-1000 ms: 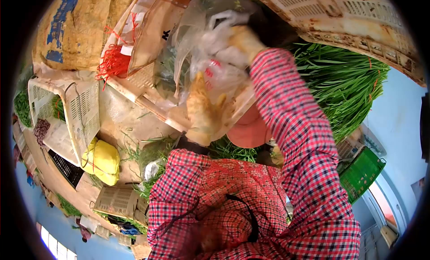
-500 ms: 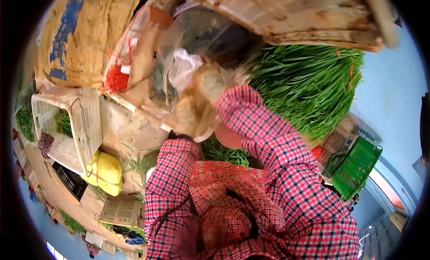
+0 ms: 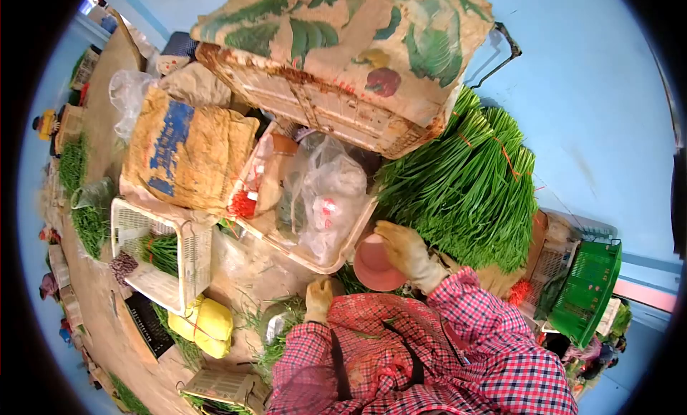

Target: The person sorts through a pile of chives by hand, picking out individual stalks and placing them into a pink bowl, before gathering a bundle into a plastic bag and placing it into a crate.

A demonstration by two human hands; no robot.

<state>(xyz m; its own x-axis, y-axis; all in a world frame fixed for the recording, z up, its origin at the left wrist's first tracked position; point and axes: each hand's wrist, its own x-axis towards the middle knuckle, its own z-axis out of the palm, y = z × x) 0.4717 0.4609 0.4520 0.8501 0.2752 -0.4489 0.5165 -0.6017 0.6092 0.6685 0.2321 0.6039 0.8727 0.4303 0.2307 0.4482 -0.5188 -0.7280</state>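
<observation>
My left hand, in a tan work glove, is closed near my lap, just below the front corner of a pale crate. What its curled fingers hold, if anything, is hidden. My right hand, gloved the same way, reaches over the edge of a round pink plastic tub, its fingers extended and slightly bent. Just beyond that hand lies a large pile of long green leafy stalks, tied with orange bands. A clear plastic bag with red print rests in the pale crate.
A stained crate with a printed sheet stands ahead. To the left are a tan sack, a white basket and a yellow bundle. Red ties lie beside the bag. A green basket is at right.
Both hands have drawn back from the plastic bag towards my lap, the right one now over the tub. The bag lies released in the crate. The view has tilted upward.
</observation>
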